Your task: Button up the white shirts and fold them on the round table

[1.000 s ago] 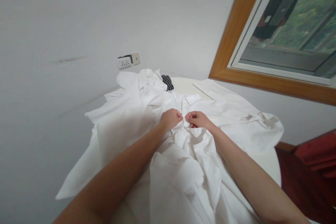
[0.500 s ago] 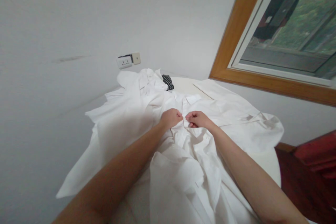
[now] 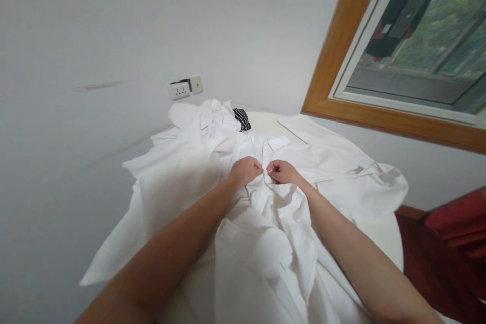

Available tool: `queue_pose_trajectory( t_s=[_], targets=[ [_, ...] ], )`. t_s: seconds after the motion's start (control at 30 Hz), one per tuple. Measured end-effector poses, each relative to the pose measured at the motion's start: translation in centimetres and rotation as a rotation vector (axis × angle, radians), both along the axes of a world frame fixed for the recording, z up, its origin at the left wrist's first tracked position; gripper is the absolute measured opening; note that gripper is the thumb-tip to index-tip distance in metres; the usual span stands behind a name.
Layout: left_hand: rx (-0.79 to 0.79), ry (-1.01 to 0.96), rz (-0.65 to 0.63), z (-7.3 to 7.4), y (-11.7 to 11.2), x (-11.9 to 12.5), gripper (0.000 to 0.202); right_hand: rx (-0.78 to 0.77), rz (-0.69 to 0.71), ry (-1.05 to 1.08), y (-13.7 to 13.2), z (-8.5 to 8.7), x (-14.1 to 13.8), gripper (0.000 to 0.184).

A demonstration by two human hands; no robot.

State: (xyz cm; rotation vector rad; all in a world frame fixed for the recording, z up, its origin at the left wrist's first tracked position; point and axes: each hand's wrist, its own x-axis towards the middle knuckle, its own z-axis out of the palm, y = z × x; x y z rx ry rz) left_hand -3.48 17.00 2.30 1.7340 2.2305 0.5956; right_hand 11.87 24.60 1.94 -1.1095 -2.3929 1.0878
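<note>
A white shirt (image 3: pixel 281 212) lies rumpled across the round table, its front strip running up the middle and one sleeve spread to the right. On the left edge of that strip, my left hand (image 3: pixel 246 169) is closed with thumb and fingers pinching the cloth. Just across from it, my right hand (image 3: pixel 284 172) pinches the other side of the strip, fingers curled in. The fingertips nearly meet; any button between them is too small to make out.
More white cloth (image 3: pixel 167 177) is heaped on the left, hanging over the table edge by the wall. A black striped cloth (image 3: pixel 242 119) lies at the back. Pale tabletop (image 3: pixel 383 238) shows at right. Behind are a wall socket (image 3: pixel 179 91) and a wood-framed window (image 3: pixel 341 104).
Both hands stay at the same spot on the shirt; the right fingers have shifted very slightly. The whole view has drifted a little.
</note>
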Motion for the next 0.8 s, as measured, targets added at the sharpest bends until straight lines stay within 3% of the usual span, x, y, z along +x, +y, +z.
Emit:
queue_pose_trajectory(
  t_s=[0.23, 0.3, 0.43, 0.5, 0.63, 0.8],
  targets=[
    [0.019, 0.015, 0.008, -0.1, -0.1, 0.1, 0.023, -0.096, 0.061, 0.011, 0.1, 0.2, 0.5, 0.015],
    [0.027, 0.011, 0.008, -0.2, -0.1, 0.0, 0.024, 0.016, 0.044, -0.046, -0.2, 0.2, 0.2, 0.023],
    [0.036, -0.004, -0.005, -0.2, -0.2, 0.0, 0.024, 0.444, -0.021, -0.268, -1.7, 0.1, -0.7, 0.025],
    [0.023, -0.009, -0.011, 0.0, -0.3, 0.1, 0.022, 0.578, -0.034, -0.366, -2.5, 0.1, -1.1, 0.027],
    [-0.004, -0.027, -0.007, 0.5, -0.5, 0.3, 0.022, 0.649, 0.029, -0.47, -2.9, 0.1, -1.1, 0.031],
    [0.03, 0.01, -0.001, 0.5, -0.7, 0.5, 0.023, 0.642, 0.049, -0.399, -1.9, -0.1, -0.8, 0.029]
  ],
)
